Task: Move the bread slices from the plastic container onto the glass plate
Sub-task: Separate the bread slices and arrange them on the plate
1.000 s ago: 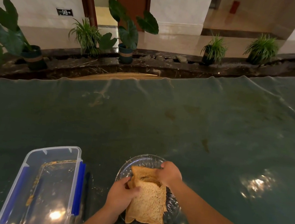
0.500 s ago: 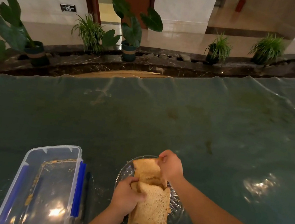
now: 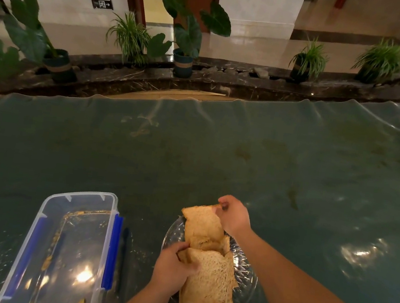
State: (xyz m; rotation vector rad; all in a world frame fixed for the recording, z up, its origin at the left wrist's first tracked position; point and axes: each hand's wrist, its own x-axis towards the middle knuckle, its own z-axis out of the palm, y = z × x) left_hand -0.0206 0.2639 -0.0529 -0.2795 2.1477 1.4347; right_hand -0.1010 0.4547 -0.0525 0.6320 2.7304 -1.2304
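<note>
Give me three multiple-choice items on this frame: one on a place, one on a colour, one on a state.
1. Where does the plastic container sit relative to the glass plate?
A. To its left
B. To its right
C. On top of it

2. What colour are the container's side clips?
A. Red
B. Blue
C. Green

3. What is left in the container?
A. A full stack of slices
B. Only crumbs and crust scraps
C. Water

Answers:
1. A, the container stands left of the plate on the green table cover.
2. B, both long clips are blue.
3. B, the bread slices lie on the plate, held by the left hand and right hand.
</note>
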